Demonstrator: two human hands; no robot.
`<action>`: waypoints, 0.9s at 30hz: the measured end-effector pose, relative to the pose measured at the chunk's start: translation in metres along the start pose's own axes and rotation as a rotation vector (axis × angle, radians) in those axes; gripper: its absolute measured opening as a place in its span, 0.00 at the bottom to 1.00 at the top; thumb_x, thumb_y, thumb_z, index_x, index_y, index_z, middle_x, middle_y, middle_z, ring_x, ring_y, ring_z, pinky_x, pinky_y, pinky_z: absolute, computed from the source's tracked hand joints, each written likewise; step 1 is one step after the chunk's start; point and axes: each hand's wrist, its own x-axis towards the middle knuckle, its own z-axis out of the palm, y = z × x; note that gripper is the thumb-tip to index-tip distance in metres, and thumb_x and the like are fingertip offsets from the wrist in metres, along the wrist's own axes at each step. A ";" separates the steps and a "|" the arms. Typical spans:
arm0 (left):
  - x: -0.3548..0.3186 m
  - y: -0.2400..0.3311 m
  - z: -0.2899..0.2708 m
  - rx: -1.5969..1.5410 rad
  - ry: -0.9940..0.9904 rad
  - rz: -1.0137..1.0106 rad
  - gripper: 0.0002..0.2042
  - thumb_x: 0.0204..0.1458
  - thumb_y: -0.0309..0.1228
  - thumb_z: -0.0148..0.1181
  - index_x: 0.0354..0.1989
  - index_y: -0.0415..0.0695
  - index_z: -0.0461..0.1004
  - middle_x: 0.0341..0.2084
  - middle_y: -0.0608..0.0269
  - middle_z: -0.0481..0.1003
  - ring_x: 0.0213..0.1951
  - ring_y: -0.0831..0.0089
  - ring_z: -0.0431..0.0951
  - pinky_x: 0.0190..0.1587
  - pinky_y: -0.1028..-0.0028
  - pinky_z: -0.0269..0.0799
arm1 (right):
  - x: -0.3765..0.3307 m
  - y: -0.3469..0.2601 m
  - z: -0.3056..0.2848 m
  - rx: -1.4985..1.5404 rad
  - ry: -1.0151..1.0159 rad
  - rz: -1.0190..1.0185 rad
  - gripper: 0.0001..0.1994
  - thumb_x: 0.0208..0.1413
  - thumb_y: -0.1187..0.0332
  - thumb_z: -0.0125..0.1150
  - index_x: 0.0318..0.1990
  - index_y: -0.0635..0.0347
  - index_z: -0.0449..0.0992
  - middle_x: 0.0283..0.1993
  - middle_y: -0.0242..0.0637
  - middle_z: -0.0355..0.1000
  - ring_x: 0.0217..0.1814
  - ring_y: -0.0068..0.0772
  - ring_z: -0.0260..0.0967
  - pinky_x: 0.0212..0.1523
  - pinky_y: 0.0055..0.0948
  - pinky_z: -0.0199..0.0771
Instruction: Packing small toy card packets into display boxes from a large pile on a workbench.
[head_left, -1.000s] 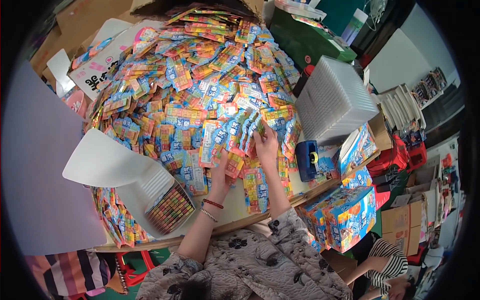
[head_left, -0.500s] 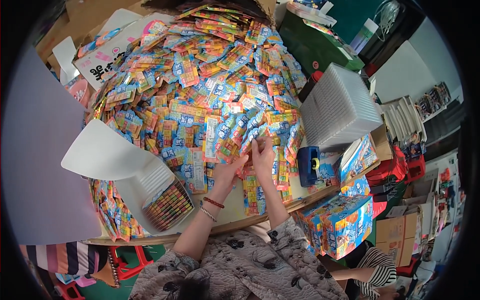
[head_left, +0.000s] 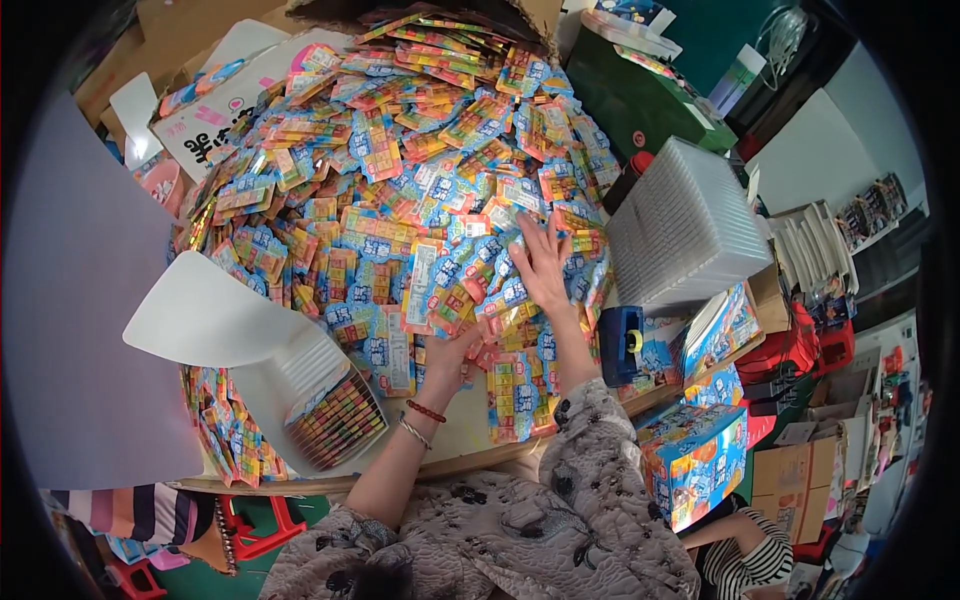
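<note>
A big heap of flat, colourful packets (head_left: 375, 235), blue, yellow and pink, covers the table. At the near side of the heap, my left hand (head_left: 450, 358), with a red bead bracelet and a twisted bangle on its wrist, is closed on the lower ends of a few packets (head_left: 462, 295) fanned out above it. My right hand (head_left: 543, 268) reaches over the heap to the right of that fan, fingers spread over the packets there. Nothing shows gripped in it. Left of my left hand stands a white open carton (head_left: 275, 375) with a tight row of packets inside.
On the right are a stack of clear plastic trays (head_left: 685, 225), a blue tape dispenser (head_left: 621, 345) and a green box (head_left: 640, 95). Printed blue cartons (head_left: 695, 460) sit beside the table's wooden edge (head_left: 480, 462). A person in striped clothing (head_left: 745, 555) is at lower right.
My right hand has left the fan near my left hand, moved up and right over the heap, and its fingers have spread. My left hand has shifted slightly down, still holding the packets.
</note>
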 end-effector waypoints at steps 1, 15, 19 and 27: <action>0.000 0.002 -0.004 0.000 0.012 0.001 0.09 0.52 0.31 0.64 0.33 0.42 0.70 0.18 0.67 0.73 0.13 0.76 0.72 0.09 0.77 0.58 | 0.005 -0.004 0.003 0.061 0.003 0.002 0.24 0.59 0.49 0.52 0.56 0.54 0.68 0.51 0.41 0.66 0.62 0.48 0.55 0.68 0.62 0.25; 0.008 0.009 -0.019 -0.434 -0.004 -0.183 0.33 0.59 0.59 0.43 0.64 0.47 0.55 0.56 0.55 0.69 0.53 0.61 0.74 0.54 0.58 0.72 | 0.013 -0.028 0.009 0.027 0.001 -0.046 0.16 0.57 0.53 0.56 0.41 0.55 0.76 0.50 0.41 0.63 0.56 0.45 0.59 0.61 0.47 0.51; 0.009 0.004 -0.020 -0.403 0.058 -0.166 0.32 0.59 0.58 0.43 0.63 0.47 0.56 0.55 0.56 0.69 0.53 0.62 0.74 0.54 0.59 0.73 | 0.009 -0.022 0.007 0.062 0.040 -0.054 0.12 0.57 0.58 0.57 0.34 0.58 0.75 0.40 0.40 0.69 0.47 0.43 0.65 0.59 0.45 0.55; 0.017 -0.012 -0.028 -0.353 0.079 0.018 0.24 0.62 0.48 0.49 0.56 0.41 0.62 0.44 0.59 0.74 0.42 0.70 0.78 0.42 0.69 0.77 | -0.016 -0.003 -0.001 0.773 0.245 0.218 0.26 0.64 0.62 0.51 0.13 0.64 0.61 0.14 0.27 0.58 0.17 0.18 0.51 0.21 0.27 0.52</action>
